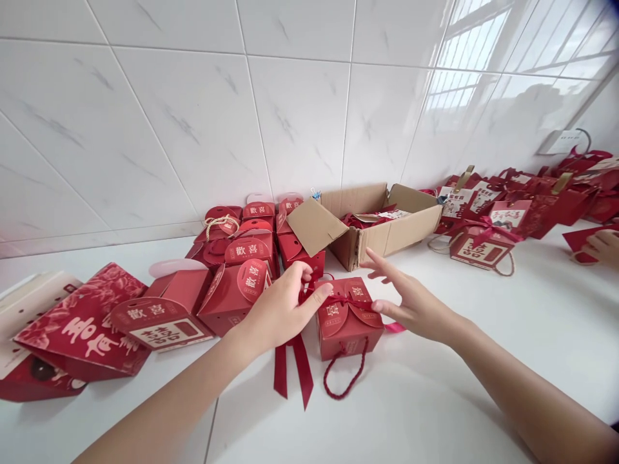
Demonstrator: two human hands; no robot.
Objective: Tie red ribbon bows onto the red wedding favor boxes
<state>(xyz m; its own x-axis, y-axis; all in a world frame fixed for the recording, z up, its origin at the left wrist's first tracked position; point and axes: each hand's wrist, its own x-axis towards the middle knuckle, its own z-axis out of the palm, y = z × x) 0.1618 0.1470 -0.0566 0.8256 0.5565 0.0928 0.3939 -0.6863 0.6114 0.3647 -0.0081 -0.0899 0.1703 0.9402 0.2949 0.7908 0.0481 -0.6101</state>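
Note:
A small red gift box (347, 325) stands on the white table, a dark red ribbon (300, 367) across its top and a twisted cord handle hanging at its front. At its left side, my left hand (285, 303) has thumb and fingers curled around the ribbon, whose two tails hang below. My right hand (411, 299) is at the box's right edge, thumb near the ribbon, its fingers spread apart above. A short pink-red ribbon end (394, 327) shows beneath that hand.
Red boxes (232, 290) crowd the left and back left. An open cardboard box (391, 235) with red items stands behind. Another red box (483, 248) and many bags (544, 206) are at right. Another person's hand (604, 248) holds red card at the right edge.

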